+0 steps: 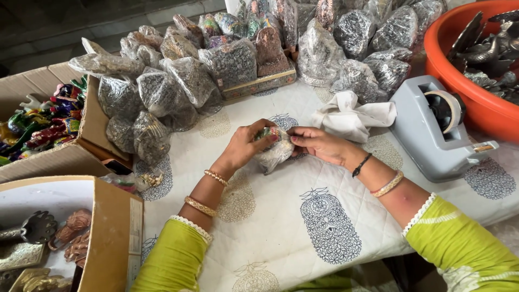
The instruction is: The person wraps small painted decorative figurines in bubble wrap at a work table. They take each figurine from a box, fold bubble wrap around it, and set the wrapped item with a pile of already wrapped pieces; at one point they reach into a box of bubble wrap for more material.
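- The left hand (244,145) and right hand (319,143) both had fingers clamped on a small wrapped figurine (274,148), held just above the quilted cloth (303,216), left of the grey tape dispenser (438,130).
- The thin plastic might have slipped loose, likely if either grip eased.
- The white rag (351,116) lay beside the dispenser.

Soft, even daylight fills the scene — bright, with no harsh glare. Shadows are faint: a pale one lies under the hands on the white quilted tabletop (303,216), a deeper one inside the cardboard box (108,227) at lower left. Small highlights glint off the plastic-wrapped packets (232,62) and the orange tub (459,103). Focus is sharp in the middle; the wide lens bends the edges — the far top-left corner stays dim.
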